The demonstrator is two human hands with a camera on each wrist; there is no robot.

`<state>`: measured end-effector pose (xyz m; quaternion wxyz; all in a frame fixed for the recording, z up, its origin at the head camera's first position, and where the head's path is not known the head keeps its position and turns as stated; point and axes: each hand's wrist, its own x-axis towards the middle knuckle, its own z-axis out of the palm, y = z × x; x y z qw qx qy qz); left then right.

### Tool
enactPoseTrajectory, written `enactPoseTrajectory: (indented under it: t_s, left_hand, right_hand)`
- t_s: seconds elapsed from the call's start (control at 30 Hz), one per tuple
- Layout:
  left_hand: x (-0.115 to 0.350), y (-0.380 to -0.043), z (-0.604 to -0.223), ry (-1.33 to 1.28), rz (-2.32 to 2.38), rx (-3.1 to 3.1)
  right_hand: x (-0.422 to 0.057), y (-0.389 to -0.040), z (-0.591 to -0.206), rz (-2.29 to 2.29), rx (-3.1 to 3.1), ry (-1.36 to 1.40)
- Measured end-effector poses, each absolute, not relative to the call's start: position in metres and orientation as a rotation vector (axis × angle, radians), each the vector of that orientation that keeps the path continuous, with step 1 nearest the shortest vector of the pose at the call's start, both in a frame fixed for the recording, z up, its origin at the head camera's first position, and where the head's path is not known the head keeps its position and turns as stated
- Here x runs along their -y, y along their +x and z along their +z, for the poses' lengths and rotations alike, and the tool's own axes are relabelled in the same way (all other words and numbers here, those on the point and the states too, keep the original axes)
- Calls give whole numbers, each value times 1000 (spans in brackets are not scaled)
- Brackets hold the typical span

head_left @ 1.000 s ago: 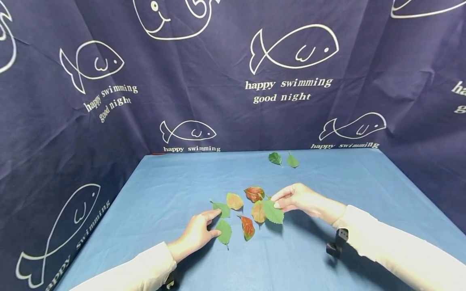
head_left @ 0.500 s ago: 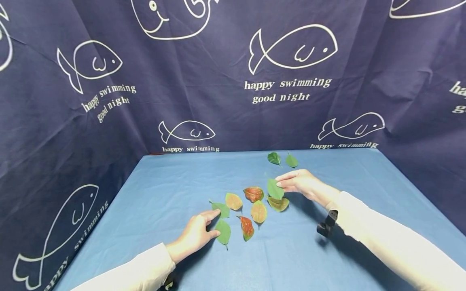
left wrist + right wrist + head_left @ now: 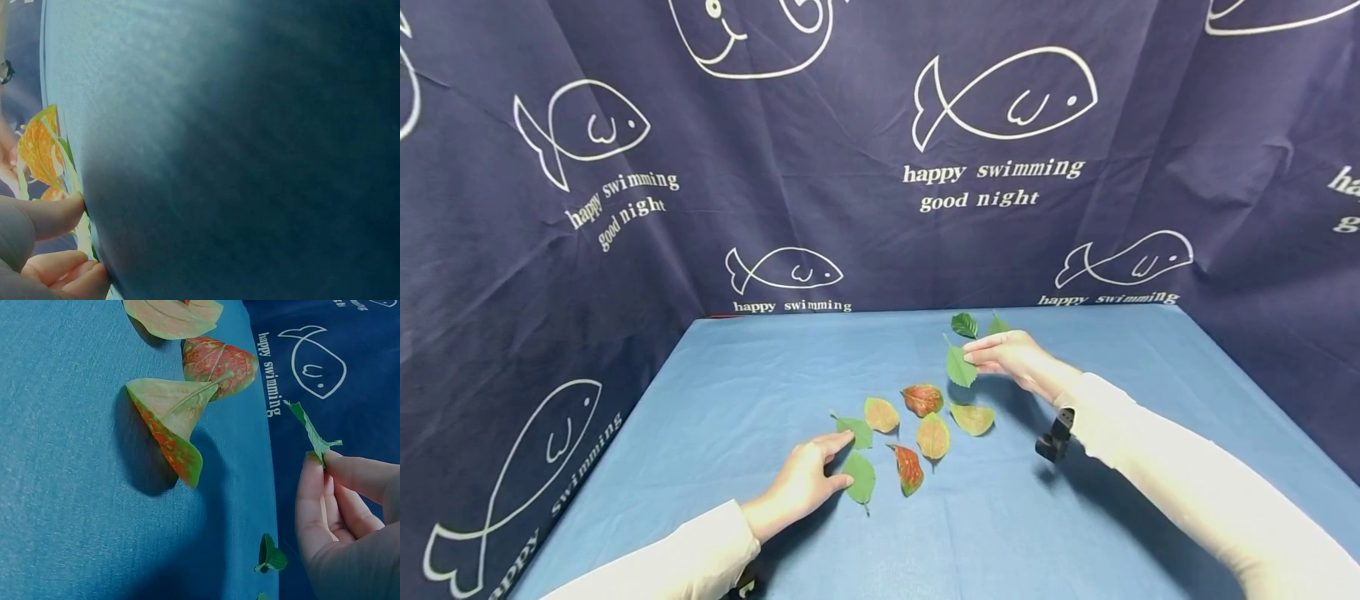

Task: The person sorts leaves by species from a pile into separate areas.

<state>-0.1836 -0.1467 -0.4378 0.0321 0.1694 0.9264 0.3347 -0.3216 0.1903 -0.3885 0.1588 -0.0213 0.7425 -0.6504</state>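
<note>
My right hand (image 3: 1018,360) pinches a green leaf (image 3: 960,367) between thumb and fingertips, held above the blue cloth. The right wrist view shows that leaf (image 3: 311,432) nearly edge-on. At the left, my left hand (image 3: 805,475) rests low, its index finger touching one green leaf (image 3: 856,432) and its thumb at the edge of another green leaf (image 3: 861,478). Between the hands lie two red leaves (image 3: 922,400) and several yellowish leaves (image 3: 933,437). In the left wrist view the left hand (image 3: 53,244) has its fingertips down at the cloth.
Two more green leaves lie at the back: a ribbed dark one (image 3: 964,325) and a lighter one (image 3: 997,324) partly behind the right hand. Blue cloth (image 3: 760,367) covers the table. Dark blue curtains (image 3: 865,225) with white fish drawings stand behind and at the sides.
My right hand has carried the green leaf away from the yellowish leaves toward the back of the table, uncovering a yellowish leaf. The left hand has stayed in place.
</note>
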Motion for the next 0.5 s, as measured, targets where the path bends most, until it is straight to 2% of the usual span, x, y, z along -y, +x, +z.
enactPoseTrajectory:
  t_s: [0.5]
  left_hand:
    - [147, -183, -437, 528, 1032, -2854]
  right_hand:
    - [-191, -349, -390, -1970, -2123, -4]
